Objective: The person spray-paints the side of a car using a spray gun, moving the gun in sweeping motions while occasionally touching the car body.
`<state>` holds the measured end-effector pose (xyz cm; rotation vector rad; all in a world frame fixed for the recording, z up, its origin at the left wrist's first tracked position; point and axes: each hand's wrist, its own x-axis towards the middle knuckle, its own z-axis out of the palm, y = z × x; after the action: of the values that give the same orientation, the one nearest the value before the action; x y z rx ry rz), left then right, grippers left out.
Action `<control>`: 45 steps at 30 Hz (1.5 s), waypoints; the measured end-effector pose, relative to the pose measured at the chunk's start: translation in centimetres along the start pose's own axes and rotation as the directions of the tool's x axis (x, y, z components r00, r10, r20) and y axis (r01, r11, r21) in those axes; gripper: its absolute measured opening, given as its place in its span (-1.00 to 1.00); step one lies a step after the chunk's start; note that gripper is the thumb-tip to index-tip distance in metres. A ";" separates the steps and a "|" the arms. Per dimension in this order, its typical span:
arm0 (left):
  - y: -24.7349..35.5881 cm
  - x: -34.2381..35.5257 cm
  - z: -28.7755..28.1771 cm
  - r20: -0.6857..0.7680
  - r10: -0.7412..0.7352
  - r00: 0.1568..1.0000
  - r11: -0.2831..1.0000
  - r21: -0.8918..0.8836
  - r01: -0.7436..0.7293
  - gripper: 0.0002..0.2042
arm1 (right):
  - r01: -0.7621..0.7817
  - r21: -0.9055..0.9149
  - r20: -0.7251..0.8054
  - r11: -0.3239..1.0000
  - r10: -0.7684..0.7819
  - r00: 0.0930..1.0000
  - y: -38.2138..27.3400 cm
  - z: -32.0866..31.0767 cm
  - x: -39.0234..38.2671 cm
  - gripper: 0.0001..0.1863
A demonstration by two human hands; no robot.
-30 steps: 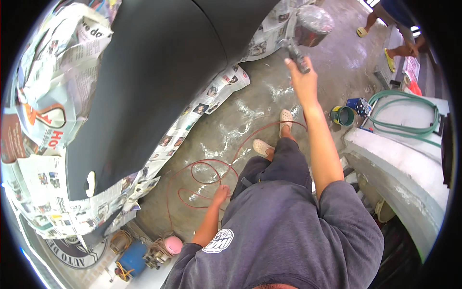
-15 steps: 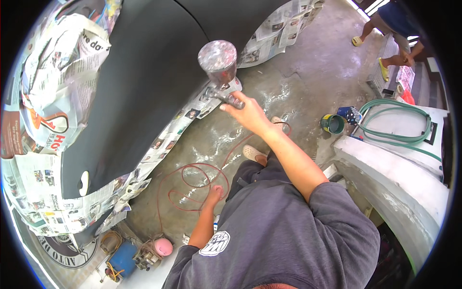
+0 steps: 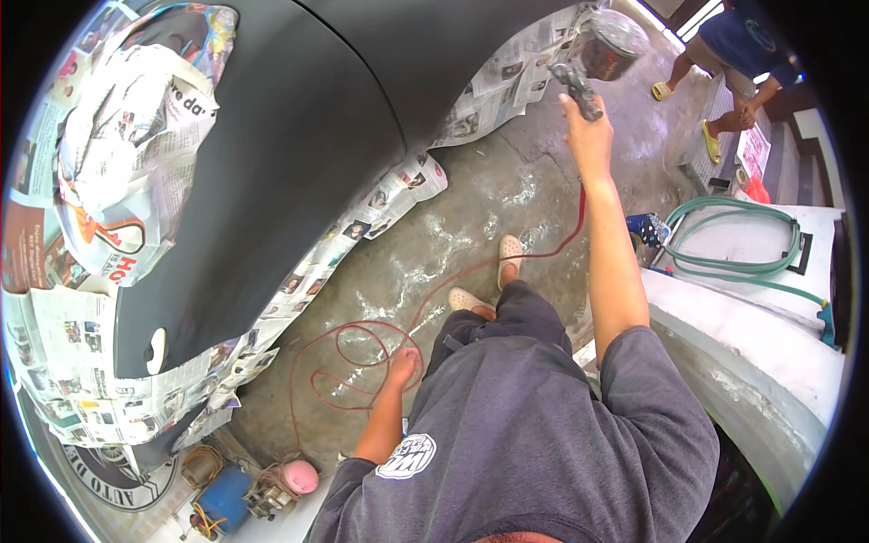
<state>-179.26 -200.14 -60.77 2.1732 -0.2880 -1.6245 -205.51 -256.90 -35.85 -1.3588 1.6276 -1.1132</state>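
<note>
My right hand is wrapped round the handle of a spray gun with a paint-spattered cup, held out at arm's length to the upper right. A red air hose drops from beneath that hand and loops over the floor. Matte dark grey car body panels curve along the left, apart from the gun. Newspaper masking covers the panels' lower edge near the gun. Low by my side, my left hand is curled closed, beside the hose loops, with nothing visible in it.
More newspaper wraps the car's end. A blue tank compressor stands lower left. A green hose lies coiled on a white ledge at right. Another person sits on steps at upper right. White streaks mark the concrete floor.
My right hand has swung the spray gun from beside the panel's lower edge up and to the right, away from the panel. The air hose has lifted with it. My left hand has barely moved.
</note>
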 end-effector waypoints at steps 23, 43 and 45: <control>-3.0 -0.7 -0.5 -0.040 -0.033 0.999 0.999 -0.032 0.032 -0.75 | 0.053 0.085 0.610 0.995 -0.094 0.787 -5.0 8.7 -15.3 -0.52; -0.8 1.6 1.2 -0.016 0.039 0.999 0.990 -0.132 -0.041 -0.82 | 0.047 0.149 0.215 0.988 -0.079 0.974 -5.3 4.5 -5.6 -0.56; -0.6 0.1 1.3 -0.036 -0.022 0.999 0.989 -0.144 0.016 -0.81 | 0.053 0.142 0.304 0.988 -0.095 0.948 -4.4 6.5 -7.5 -0.53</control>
<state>-180.47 -199.92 -61.43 2.1010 -0.1346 -1.5618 -196.68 -250.88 -34.01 -1.4360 1.2644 -0.9741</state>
